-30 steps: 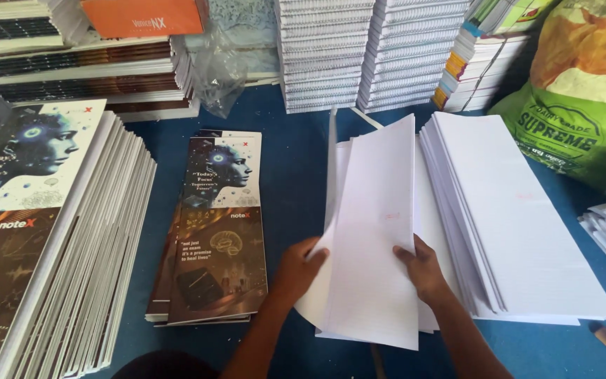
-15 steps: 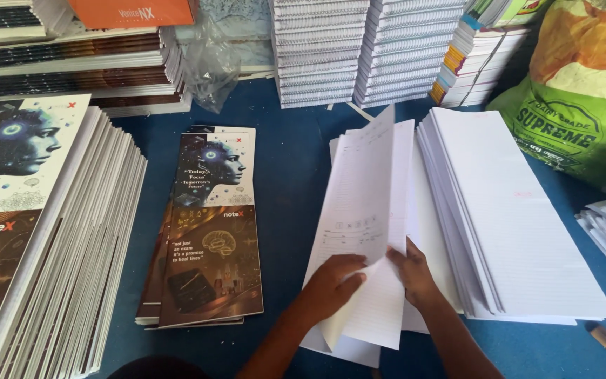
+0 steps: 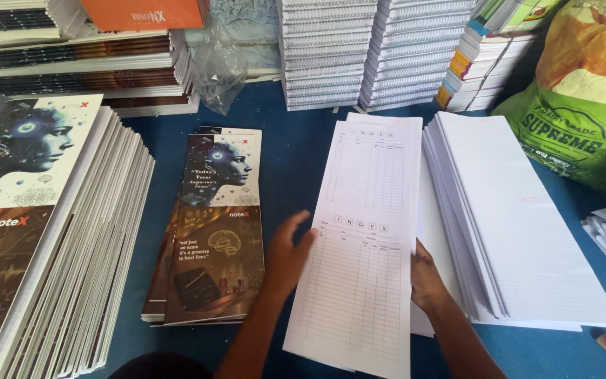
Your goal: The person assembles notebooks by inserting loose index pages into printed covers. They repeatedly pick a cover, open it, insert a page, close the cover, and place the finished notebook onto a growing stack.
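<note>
Head view: long printed index sheet [image 3: 360, 245] lies flat on top of a white paper pile on the blue table [image 3: 296, 151], long axis running away from the person, near end at the bottom edge. Left hand [image 3: 287, 253] sits at the sheet's left edge about halfway along, fingers loosely together and curled onto the edge, thumb side touching paper; not a clear pinch. Right hand [image 3: 426, 281] presses on the right edge slightly nearer the person, fingers partly tucked under or behind the sheet, so cannot tell how they're set. Sheet lies between the two hands, both touching it. Just left, a small stack of printed covers [image 3: 208, 231]; far left a tall fanned cover stack [image 3: 57, 238]. Right of the sheet, fanned ruled paper stack [image 3: 513, 231]; green sack [image 3: 583, 105] beyond; spiral pad stacks [image 3: 373, 49] at back
</note>
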